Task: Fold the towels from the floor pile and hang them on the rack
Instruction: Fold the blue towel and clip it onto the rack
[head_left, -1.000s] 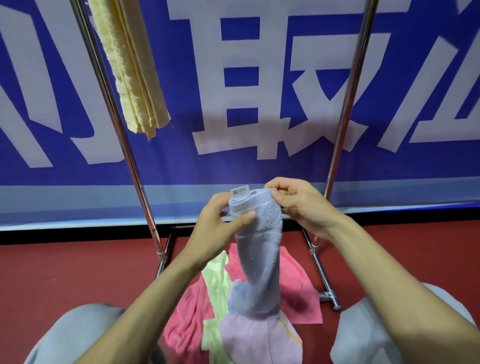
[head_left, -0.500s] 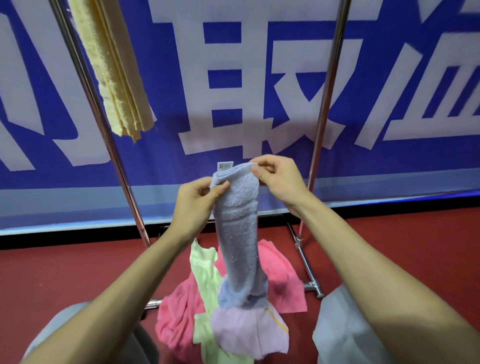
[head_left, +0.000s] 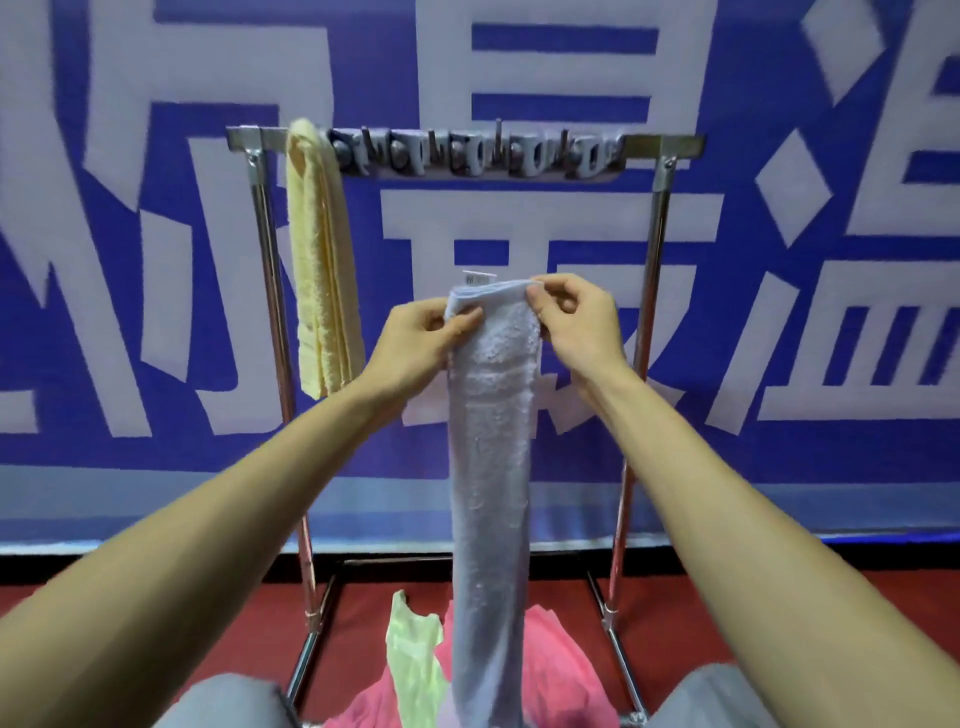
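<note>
A pale blue towel (head_left: 491, 467), folded into a long narrow strip, hangs straight down in front of me. My left hand (head_left: 415, 338) pinches its top left corner and my right hand (head_left: 574, 322) pinches its top right corner, just below a small white label. A metal rack (head_left: 660, 143) stands behind it, its top bar above my hands. A folded yellow towel (head_left: 319, 260) hangs over the bar's left end. On the floor below lie a pink towel (head_left: 556, 670) and a light green towel (head_left: 415, 660); the blue strip's lower end hides part of the pile.
A row of clips (head_left: 478, 153) sits along the middle of the rack's bar. A blue banner with large white characters (head_left: 831, 260) covers the wall behind. The floor (head_left: 156, 608) is red. My knees in grey trousers (head_left: 228, 701) show at the bottom corners.
Both hands have lifted the blue towel up, so it now hangs stretched above the pile. My view has tilted upward, bringing the rack's top bar and clips into sight.
</note>
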